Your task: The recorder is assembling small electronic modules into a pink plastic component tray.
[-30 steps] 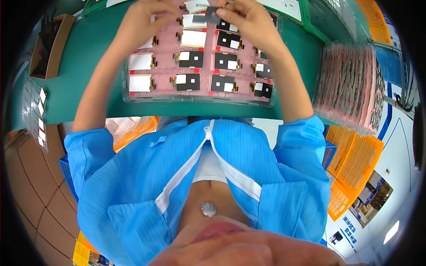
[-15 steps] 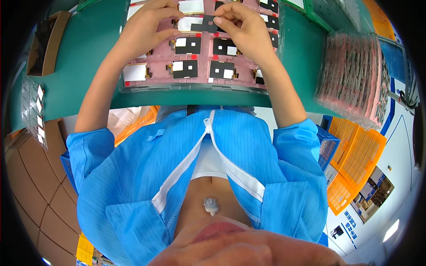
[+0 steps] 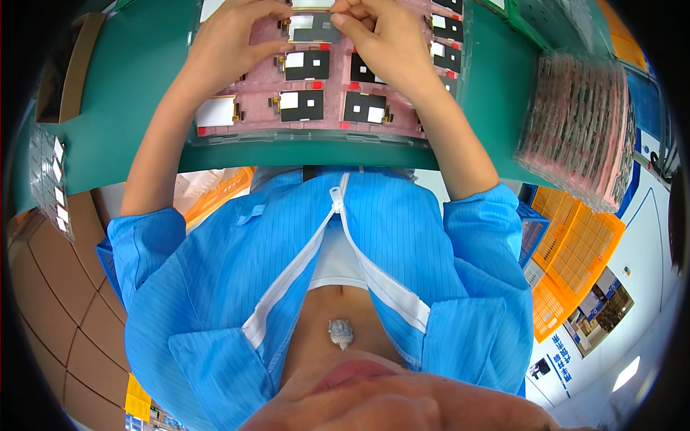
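A pink tray lies on the green table in front of me, its pockets filled with several small black and white display modules. My left hand and my right hand both reach to the tray's far rows. Their fingertips pinch one dark module between them near the top edge of the view. One pocket at the tray's near left holds a module with its white face up.
A tall stack of pink trays stands at the right on the table. A cardboard box sits at the far left, small clear bags below it. Orange crates stand on the floor at the right. My blue coat fills the lower middle.
The view has tilted down, so the tray and both hands sit higher in the picture. The hands stay together at the tray's far rows, fingers working on one module.
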{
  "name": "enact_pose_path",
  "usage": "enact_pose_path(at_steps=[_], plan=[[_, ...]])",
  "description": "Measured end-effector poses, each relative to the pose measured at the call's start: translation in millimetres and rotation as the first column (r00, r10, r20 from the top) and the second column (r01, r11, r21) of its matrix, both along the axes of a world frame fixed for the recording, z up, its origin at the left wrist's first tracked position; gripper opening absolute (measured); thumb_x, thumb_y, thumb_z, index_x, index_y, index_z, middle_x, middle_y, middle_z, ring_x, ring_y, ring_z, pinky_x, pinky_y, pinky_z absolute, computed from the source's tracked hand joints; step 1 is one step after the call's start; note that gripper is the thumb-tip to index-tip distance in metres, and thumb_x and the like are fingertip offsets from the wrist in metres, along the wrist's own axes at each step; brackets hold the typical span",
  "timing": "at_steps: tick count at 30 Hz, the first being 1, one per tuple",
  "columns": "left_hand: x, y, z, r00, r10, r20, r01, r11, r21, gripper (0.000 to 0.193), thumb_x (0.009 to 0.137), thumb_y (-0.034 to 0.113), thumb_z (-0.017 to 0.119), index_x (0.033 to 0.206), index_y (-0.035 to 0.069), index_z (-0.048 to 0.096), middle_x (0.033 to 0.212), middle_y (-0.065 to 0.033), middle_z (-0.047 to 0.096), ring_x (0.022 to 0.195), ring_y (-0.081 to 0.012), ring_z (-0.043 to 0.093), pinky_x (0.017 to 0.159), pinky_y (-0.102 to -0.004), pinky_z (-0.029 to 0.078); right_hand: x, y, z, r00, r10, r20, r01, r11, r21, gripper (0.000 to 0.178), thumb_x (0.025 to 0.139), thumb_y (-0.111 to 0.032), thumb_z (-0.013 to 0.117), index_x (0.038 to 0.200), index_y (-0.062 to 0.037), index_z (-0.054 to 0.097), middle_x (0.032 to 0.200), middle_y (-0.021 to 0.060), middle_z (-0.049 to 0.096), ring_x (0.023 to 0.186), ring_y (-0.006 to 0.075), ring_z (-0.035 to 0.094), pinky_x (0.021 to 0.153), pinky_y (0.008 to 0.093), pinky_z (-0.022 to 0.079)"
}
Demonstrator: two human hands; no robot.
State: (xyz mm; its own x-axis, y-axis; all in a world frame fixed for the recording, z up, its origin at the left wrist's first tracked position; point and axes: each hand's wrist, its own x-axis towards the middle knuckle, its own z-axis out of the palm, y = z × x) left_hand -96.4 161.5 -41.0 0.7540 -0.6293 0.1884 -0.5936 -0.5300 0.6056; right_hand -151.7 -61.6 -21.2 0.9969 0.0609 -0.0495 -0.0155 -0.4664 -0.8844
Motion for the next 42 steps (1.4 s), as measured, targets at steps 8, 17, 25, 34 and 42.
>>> enact_pose_path(at_steps=[8, 17, 25, 34, 42], plan=[[-3.7, 9.5, 2.2, 0.992, -0.061, -0.110, 0.021, 0.945, -0.327, 0.043, 0.068, 0.008, 0.087, 0.108, 0.003, 0.070, 0.109, -0.0121, 0.065, 0.105, -0.0329, 0.062, 0.090, -0.0394, 0.051, -0.1, 4.0, 2.1, 0.999, -0.004, 0.031, 0.005, 0.999, -0.041, 0.009, 0.095, -0.006, 0.066, 0.100, 0.0000, 0.064, 0.079, 0.0129, 0.070, 0.069, 0.0223, 0.067, 0.064, 0.0350, 0.052], [-4.3, 8.6, 8.9, 0.999, -0.012, -0.052, 0.006, 0.994, -0.113, 0.043, 0.068, 0.008, 0.087, 0.107, 0.003, 0.070, 0.108, -0.0120, 0.065, 0.104, -0.0331, 0.063, 0.089, -0.0397, 0.052, 0.8, 5.9, 2.3, 1.000, -0.009, 0.011, 0.010, 0.997, -0.075, 0.008, 0.094, -0.006, 0.066, 0.100, 0.0000, 0.064, 0.080, 0.0142, 0.070, 0.070, 0.0245, 0.069, 0.065, 0.0357, 0.053], [-4.6, 7.3, 11.8, 1.000, -0.024, -0.008, 0.024, 0.996, -0.090, 0.042, 0.067, 0.008, 0.087, 0.105, 0.002, 0.070, 0.108, -0.0118, 0.065, 0.105, -0.0327, 0.063, 0.089, -0.0393, 0.052, 1.2, 7.2, -3.9, 0.997, -0.004, 0.083, 0.014, 0.993, -0.119, 0.009, 0.093, -0.005, 0.068, 0.099, 0.0001, 0.064, 0.081, 0.0150, 0.070, 0.072, 0.0271, 0.070, 0.067, 0.0372, 0.054], [-7.7, 6.0, 10.9, 1.000, 0.019, 0.023, -0.018, 0.999, -0.031, 0.041, 0.067, 0.009, 0.087, 0.103, 0.002, 0.071, 0.110, -0.0121, 0.067, 0.105, -0.0329, 0.064, 0.090, -0.0398, 0.052, 4.4, 7.7, -6.6, 0.993, 0.012, 0.116, 0.006, 0.988, -0.152, 0.010, 0.091, -0.006, 0.070, 0.097, -0.0004, 0.065, 0.082, 0.0161, 0.071, 0.075, 0.0308, 0.070, 0.069, 0.0402, 0.054], [-5.9, 7.9, 5.0, 0.999, 0.035, 0.017, -0.035, 0.999, -0.018, 0.040, 0.067, 0.009, 0.088, 0.102, 0.001, 0.071, 0.109, -0.0125, 0.068, 0.105, -0.0330, 0.064, 0.090, -0.0394, 0.052, 5.7, 9.1, -9.6, 0.990, 0.019, 0.142, 0.015, 0.973, -0.229, 0.010, 0.090, -0.006, 0.070, 0.097, -0.0011, 0.065, 0.081, 0.0164, 0.070, 0.077, 0.0332, 0.069, 0.070, 0.0431, 0.054]])
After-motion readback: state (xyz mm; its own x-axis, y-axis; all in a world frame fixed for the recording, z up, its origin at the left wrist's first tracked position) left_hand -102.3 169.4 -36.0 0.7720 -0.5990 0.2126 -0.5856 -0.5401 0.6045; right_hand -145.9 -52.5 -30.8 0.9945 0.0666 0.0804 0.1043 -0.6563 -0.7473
